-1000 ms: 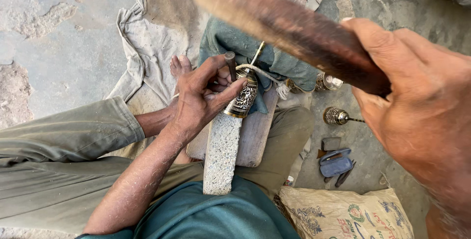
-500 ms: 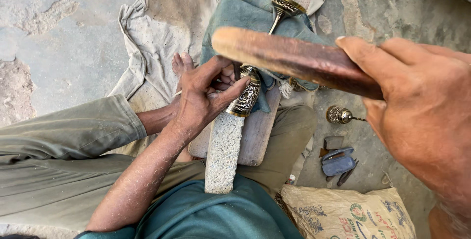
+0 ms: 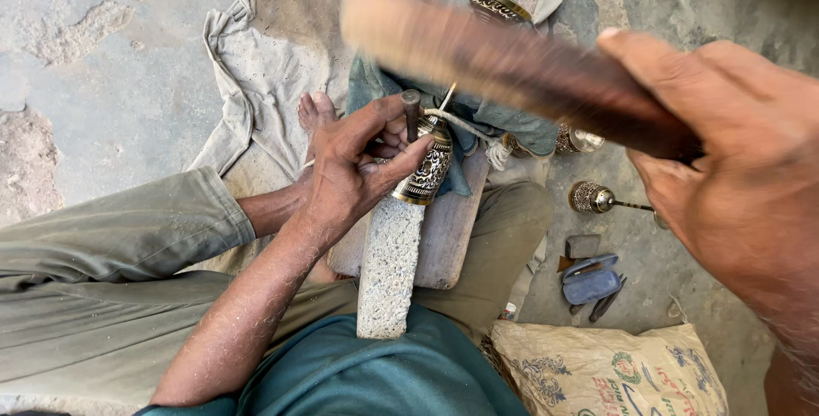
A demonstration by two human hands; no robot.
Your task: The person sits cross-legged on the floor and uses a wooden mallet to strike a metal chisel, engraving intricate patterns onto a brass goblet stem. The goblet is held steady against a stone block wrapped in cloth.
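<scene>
Hands at work on engraved metal piece, wooden striker raised.

Left hand (image 3: 358,173) pinches a punch (image 3: 411,113) upright on the engraved metal sleeve (image 3: 429,168), which caps a speckled bar (image 3: 390,267) across a wooden block (image 3: 448,232). Right hand (image 3: 738,168) clamps the blurred wooden baton (image 3: 495,62), far right.

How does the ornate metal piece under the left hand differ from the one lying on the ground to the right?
The held engraved piece sits on a speckled bar, steadied by the left hand; the small piece lies untouched on the ground. The held one looks larger. Both are patterned metal.
</scene>
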